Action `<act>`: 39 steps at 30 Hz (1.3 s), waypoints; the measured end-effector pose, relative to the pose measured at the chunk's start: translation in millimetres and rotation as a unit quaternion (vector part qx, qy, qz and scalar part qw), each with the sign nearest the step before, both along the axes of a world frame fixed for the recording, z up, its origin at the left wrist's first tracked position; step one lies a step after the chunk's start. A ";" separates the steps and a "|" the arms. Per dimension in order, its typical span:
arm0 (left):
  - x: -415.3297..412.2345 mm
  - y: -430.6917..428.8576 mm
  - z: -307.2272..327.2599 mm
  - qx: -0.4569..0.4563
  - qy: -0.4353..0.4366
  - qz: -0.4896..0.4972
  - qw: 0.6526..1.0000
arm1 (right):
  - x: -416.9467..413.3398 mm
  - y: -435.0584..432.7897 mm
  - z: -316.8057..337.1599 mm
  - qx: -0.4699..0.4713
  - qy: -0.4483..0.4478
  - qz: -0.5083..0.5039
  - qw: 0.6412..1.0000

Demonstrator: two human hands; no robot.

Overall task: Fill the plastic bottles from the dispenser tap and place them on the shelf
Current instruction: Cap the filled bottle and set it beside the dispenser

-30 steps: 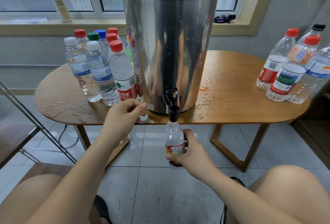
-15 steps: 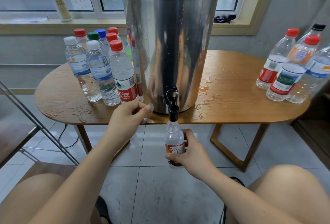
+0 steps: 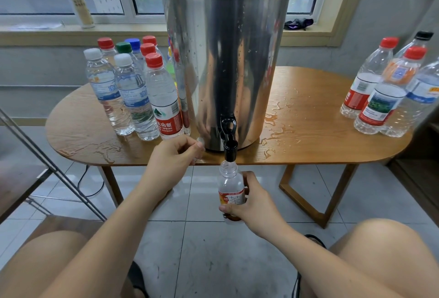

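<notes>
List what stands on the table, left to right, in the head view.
left bottles → dispenser → right bottles

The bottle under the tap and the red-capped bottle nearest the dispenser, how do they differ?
The bottle under the tap is uncapped and gripped by the right hand below the table edge; the red-capped bottle is sealed and stands on the table. The bottle under the tap looks shorter, its label orange and white; the red-capped bottle's label is red and white. Both are clear plastic and upright.
</notes>
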State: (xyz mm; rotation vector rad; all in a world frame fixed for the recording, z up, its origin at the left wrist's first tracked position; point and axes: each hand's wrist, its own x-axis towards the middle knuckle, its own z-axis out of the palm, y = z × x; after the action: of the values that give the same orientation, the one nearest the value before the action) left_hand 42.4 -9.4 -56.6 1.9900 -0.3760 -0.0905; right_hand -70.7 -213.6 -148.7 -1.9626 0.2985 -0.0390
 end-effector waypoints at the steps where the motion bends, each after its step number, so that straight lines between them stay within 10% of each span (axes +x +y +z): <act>1: -0.2 -0.3 0.1 0.001 0.001 0.000 1.000 | -0.1 0.0 0.2 0.003 0.000 0.000 1.000; 39: -7.5 -4.6 2.7 0.003 0.008 -0.011 1.000 | 1.1 -2.7 2.1 -0.005 0.000 -0.008 1.000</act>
State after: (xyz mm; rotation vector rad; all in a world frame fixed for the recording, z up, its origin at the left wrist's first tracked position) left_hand 34.9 -14.0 -53.9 1.9893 -0.3878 -0.1213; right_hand -69.6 -216.4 -146.6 -1.9707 0.3142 -0.0497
